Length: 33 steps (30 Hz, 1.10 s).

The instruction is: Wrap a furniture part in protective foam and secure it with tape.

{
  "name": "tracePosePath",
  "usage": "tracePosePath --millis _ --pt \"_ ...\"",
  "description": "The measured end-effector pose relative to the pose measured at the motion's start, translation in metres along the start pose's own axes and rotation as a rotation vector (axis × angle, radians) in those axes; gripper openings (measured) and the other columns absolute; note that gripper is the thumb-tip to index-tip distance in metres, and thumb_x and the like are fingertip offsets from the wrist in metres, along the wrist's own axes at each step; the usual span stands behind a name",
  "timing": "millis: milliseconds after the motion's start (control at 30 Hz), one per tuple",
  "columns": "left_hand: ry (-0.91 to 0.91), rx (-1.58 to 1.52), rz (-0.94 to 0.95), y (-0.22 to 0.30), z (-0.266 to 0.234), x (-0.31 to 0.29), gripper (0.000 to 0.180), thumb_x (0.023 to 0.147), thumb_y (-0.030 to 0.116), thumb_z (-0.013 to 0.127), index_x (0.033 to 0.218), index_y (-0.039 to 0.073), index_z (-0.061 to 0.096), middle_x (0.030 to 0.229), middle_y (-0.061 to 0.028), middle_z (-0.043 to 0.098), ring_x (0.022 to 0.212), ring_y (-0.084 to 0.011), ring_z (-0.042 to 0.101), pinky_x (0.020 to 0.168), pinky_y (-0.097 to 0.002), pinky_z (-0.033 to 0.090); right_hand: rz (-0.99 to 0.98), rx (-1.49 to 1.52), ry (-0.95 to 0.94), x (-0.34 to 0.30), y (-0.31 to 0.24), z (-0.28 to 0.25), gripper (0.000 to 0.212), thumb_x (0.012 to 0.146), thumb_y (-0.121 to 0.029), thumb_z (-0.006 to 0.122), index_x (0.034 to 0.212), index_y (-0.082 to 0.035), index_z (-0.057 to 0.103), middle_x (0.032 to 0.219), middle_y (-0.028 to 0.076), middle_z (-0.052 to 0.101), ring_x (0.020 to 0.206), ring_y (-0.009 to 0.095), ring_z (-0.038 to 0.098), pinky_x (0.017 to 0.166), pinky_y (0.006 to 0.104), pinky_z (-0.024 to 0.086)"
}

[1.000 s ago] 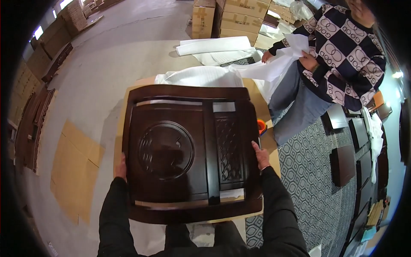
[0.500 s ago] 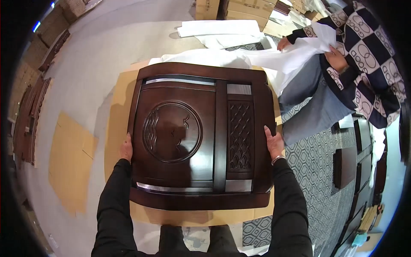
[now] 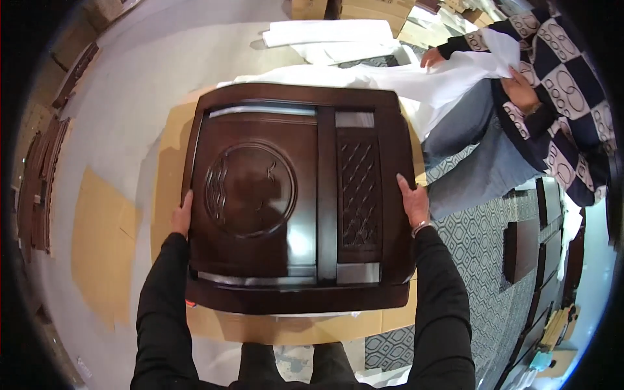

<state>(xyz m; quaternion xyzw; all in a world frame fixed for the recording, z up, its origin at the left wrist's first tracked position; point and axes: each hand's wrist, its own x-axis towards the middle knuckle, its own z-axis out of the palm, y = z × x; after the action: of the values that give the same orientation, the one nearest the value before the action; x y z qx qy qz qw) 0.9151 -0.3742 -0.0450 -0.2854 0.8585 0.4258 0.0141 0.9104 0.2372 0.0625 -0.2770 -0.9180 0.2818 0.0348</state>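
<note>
A dark brown, glossy wooden furniture panel (image 3: 260,257) spans the middle of the view, with a carved circle on its left part and a latticed strip on its right. My left hand (image 3: 182,216) grips its left edge, thumb on top. At the opposite edge my right hand (image 3: 416,203) holds on the same way. Both hands' undersides are hidden by the panel. Beneath it lies a cardboard sheet (image 3: 260,329), and a small red bit (image 3: 190,303) peeks out below the panel's near left corner.
At right a co-worker (image 3: 559,84) holds a white wrapping sheet (image 3: 429,81) reaching behind the panel. Another cardboard piece (image 3: 104,240) lies on the left floor. Patterned carpet (image 3: 478,260) and dark boards (image 3: 522,250) are on the right; cartons (image 3: 370,13) stand at the back.
The panel has shifted slightly left and away from me and appears raised, both hands moving with it. More cardboard shows along its near edge. The co-worker's hands have moved a little.
</note>
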Motion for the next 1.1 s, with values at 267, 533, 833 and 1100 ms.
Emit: tracePosePath --millis 267,533,833,1100 --pt "0.12 -0.025 0.023 0.021 0.002 -0.007 0.082 0.083 0.065 0.052 0.117 -0.009 0.059 0.115 -0.0283 0.061 0.11 -0.0394 0.057 0.094 -0.0415 0.043 0.088 -0.115 -0.075 0.025 0.001 0.015 0.089 0.077 -0.073 0.053 0.12 0.005 0.057 0.112 0.029 0.062 0.108 0.043 0.058 0.091 0.0438 0.046" --pt "0.094 0.056 0.013 0.021 -0.002 -0.018 0.084 0.083 0.068 0.048 0.114 -0.009 0.06 0.111 -0.0328 0.06 0.109 -0.0437 0.055 0.093 -0.0438 0.043 0.031 -0.21 0.006 0.032 -0.003 0.02 0.086 0.081 -0.074 0.046 0.101 0.007 0.064 0.101 0.03 0.064 0.098 0.045 0.059 0.086 0.0448 0.046" --pt "0.045 0.254 -0.175 0.028 -0.004 -0.016 0.092 0.08 0.075 0.043 0.114 -0.009 0.06 0.11 -0.0329 0.06 0.109 -0.0457 0.055 0.095 -0.0451 0.042 0.015 -0.367 0.148 0.026 -0.005 0.028 0.079 0.084 -0.074 0.04 0.101 0.0 0.064 0.095 0.027 0.065 0.09 0.045 0.061 0.078 0.0506 0.047" --pt "0.01 0.248 -0.175 0.018 -0.003 -0.012 0.093 0.08 0.076 0.04 0.117 -0.006 0.06 0.114 -0.0316 0.059 0.111 -0.0445 0.055 0.096 -0.0448 0.041 0.044 -0.363 0.148 0.024 -0.01 0.028 0.074 0.085 -0.069 0.044 0.109 -0.002 0.062 0.098 0.029 0.065 0.092 0.048 0.061 0.08 0.0519 0.048"
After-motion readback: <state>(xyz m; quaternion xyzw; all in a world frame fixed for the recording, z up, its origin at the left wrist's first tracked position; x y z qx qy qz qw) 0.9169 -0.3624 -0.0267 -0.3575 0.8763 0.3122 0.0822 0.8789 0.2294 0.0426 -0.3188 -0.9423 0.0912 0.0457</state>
